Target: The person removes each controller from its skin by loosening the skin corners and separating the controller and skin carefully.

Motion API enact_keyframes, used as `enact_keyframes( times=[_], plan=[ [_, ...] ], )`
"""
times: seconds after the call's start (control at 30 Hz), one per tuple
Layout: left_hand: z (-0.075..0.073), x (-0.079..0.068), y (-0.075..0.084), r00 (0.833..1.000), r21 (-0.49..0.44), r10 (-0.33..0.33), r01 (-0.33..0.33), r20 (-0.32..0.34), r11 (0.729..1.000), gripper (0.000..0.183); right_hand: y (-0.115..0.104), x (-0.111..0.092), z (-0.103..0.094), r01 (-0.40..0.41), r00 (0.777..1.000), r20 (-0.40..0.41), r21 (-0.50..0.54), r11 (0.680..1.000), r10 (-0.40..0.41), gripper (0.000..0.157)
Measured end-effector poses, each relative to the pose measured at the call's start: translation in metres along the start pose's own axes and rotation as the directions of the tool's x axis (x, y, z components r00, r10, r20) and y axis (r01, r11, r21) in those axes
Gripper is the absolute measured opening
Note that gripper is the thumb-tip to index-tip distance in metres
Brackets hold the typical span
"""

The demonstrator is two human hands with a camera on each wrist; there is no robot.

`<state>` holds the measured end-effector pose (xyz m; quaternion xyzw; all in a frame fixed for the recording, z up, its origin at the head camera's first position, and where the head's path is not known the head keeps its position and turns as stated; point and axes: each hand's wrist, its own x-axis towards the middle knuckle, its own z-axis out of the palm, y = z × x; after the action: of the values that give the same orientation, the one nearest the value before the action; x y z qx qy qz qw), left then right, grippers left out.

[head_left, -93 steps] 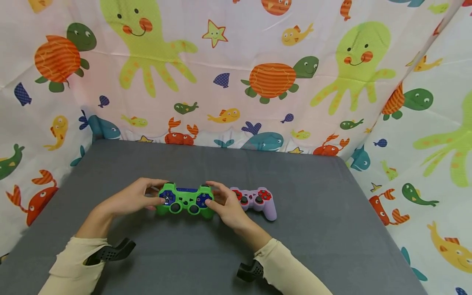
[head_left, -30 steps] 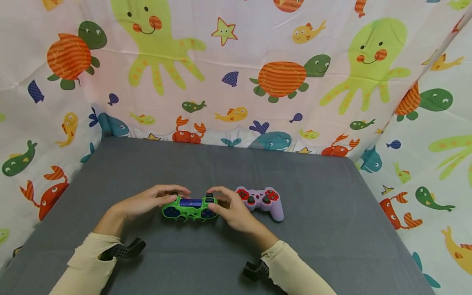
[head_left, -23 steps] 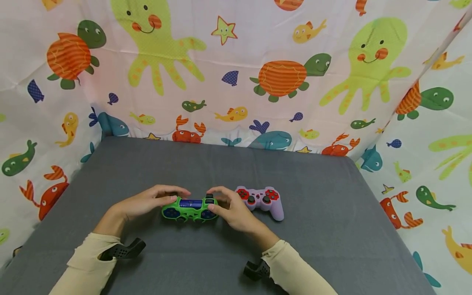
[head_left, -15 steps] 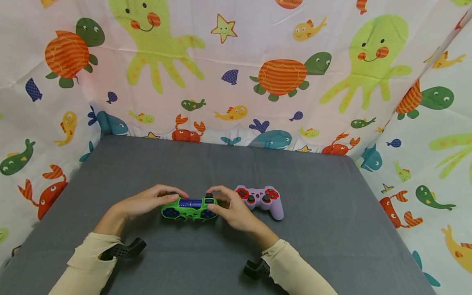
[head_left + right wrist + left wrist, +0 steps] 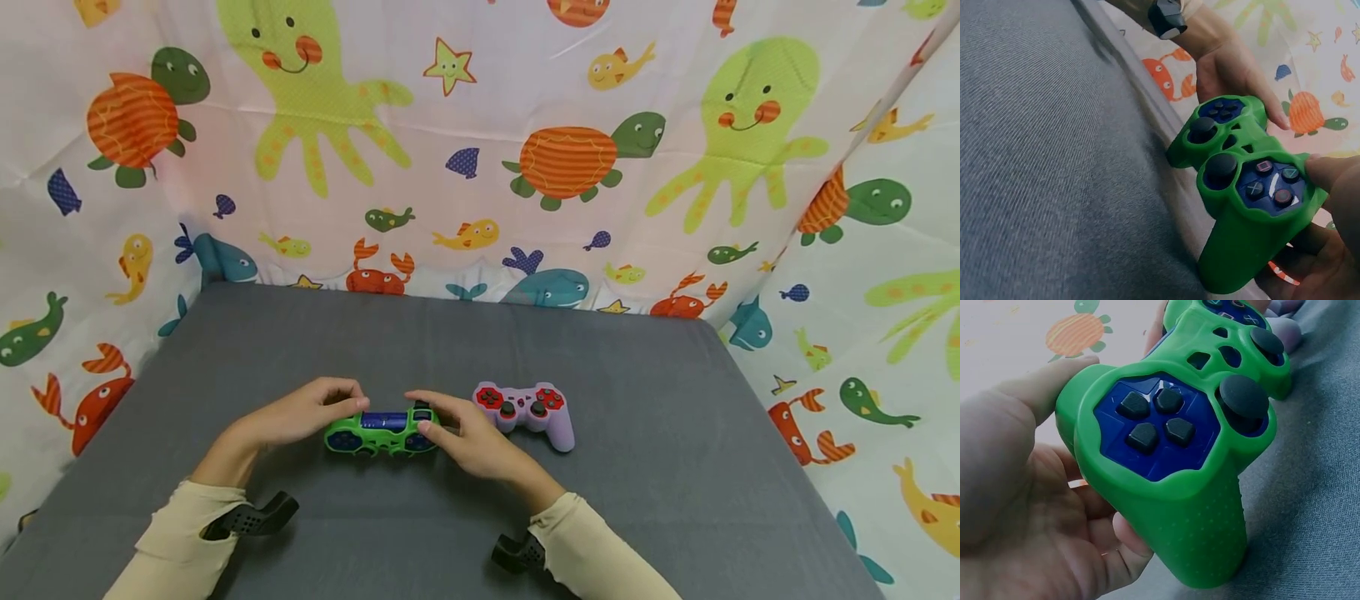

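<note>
a green game controller, wrapped in what looks like a matte, rubbery skin, is held between your two hands near the middle of the table. its rounded handle is stippled with tiny raised dots. cut-outs in the skin show glossy blue panels: one carries four chunky black direction buttons, the other four round buttons marked with square, triangle, cross and circle. two black thumbsticks stand out like small mushrooms. it is tilted so its blue top edge shows from above; you cannot tell whether the handles touch the table.

your left hand pinches its left end, thumb on the shoulder, fingers curled behind the handle. your right hand pinches the right end, thumb at the edge of the symbol buttons, index finger reaching over the top. each grip is spread only as wide as the controller is thick.

just right of your right hand, a lilac controller with red panels and black sticks lies flat on the table, whose covering is dark grey, finely ribbed fabric. behind hangs white cloth printed with sea creatures. your sleeves are smooth and cream.
</note>
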<state>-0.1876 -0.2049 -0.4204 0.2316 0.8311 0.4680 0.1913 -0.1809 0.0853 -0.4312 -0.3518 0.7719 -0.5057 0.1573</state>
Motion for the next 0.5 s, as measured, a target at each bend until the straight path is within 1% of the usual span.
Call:
enact_keyframes(
  times=[0.13,0.23,0.37,0.5],
  plan=[
    [0.002,0.002,-0.001,1.0,-0.028,-0.023,0.024,0.021,0.999,0.029,0.004,-0.001,0.003,-0.03,0.999,-0.026,-0.008,1.0,0.03,0.04],
    [0.003,0.004,-0.003,0.998,-0.071,-0.025,0.028,0.05,0.997,0.029,0.007,-0.003,0.007,-0.04,0.998,-0.052,-0.046,0.998,0.037,0.038],
    [0.004,0.006,-0.008,0.996,-0.127,0.008,0.003,0.086,0.992,0.028,0.007,-0.004,0.012,-0.03,0.997,-0.072,-0.107,0.994,0.022,0.037],
    [0.005,0.008,-0.01,0.995,-0.179,0.035,-0.018,0.091,0.984,0.025,0.008,-0.003,0.012,-0.027,0.997,-0.075,-0.132,0.991,0.017,0.037]
  ],
)
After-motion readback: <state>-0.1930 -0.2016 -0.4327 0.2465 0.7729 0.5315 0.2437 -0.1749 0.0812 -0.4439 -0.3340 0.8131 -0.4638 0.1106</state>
